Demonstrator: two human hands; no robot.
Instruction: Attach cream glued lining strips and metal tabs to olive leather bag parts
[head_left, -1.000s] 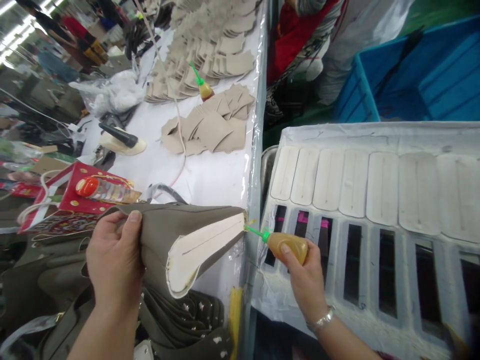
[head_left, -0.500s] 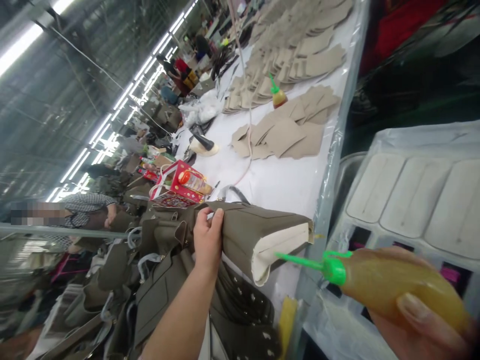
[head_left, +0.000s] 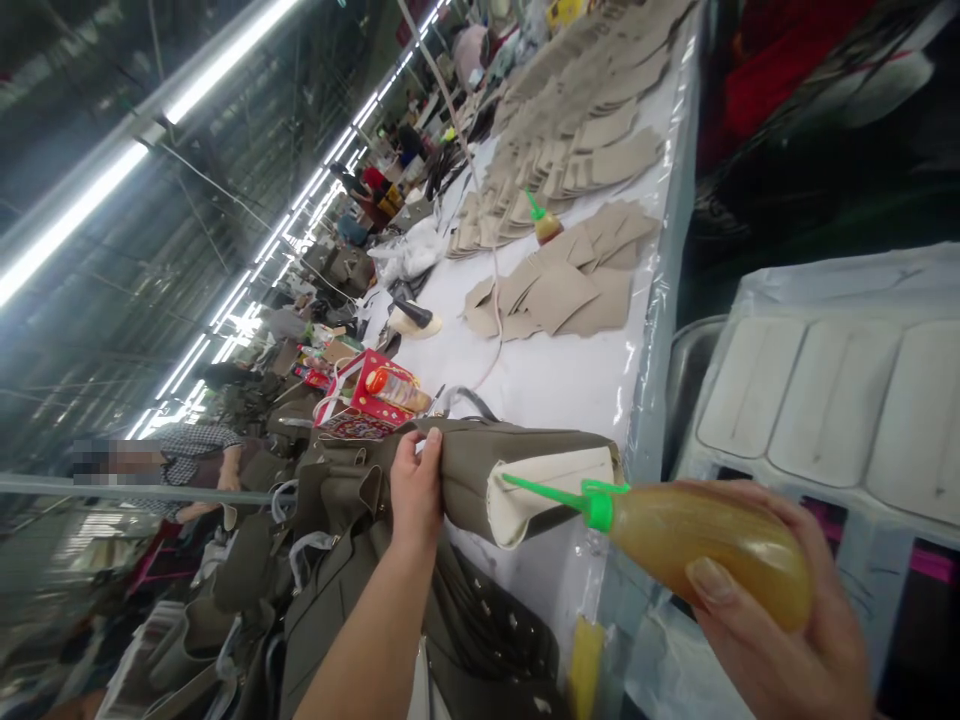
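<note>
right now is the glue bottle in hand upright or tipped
Tipped: the glue bottle lies nearly level in the right hand, green nozzle toward the bag's edge.

At lower centre, the left hand closes its grip on an olive bag whose cream end panel faces right. From the lower right, the right hand holds an amber glue bottle, its green nozzle crossing that panel. Behind, tan cut pieces lie on the white table; a white tray sits at right.
</note>
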